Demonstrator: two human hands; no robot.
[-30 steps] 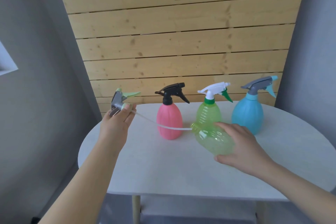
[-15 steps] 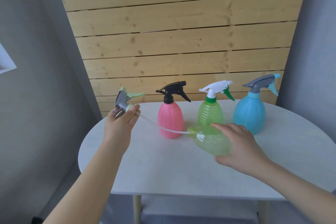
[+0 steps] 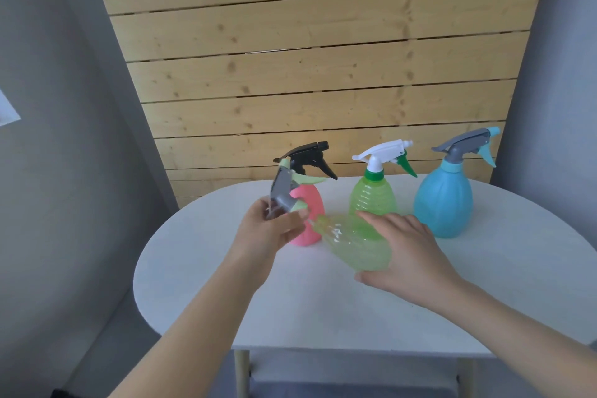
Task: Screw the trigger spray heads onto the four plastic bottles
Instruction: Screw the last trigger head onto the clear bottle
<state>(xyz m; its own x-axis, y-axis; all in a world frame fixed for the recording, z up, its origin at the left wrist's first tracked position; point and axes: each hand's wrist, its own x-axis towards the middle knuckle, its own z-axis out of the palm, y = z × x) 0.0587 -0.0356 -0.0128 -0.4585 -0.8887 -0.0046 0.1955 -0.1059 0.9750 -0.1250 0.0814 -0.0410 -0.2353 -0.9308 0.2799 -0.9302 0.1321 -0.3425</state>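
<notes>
blurred spray head [image 3: 284,194], bottle neck [image 3: 318,225] half hidden

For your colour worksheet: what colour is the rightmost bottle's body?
Blue bottle, seen clearly in the head view.

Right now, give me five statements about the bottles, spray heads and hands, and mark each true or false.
1. Three bottles stand upright with spray heads on. True: the pink bottle, the upright green bottle and the blue bottle.
2. The left hand holds a black spray head. False: it holds a grey and pale green spray head.
3. The right hand holds a green bottle lying on its side. True.
4. The blue bottle lies on its side. False: it stands upright.
5. The lying bottle's head is fully screwed on. False: it is at the neck, tilted.
</notes>
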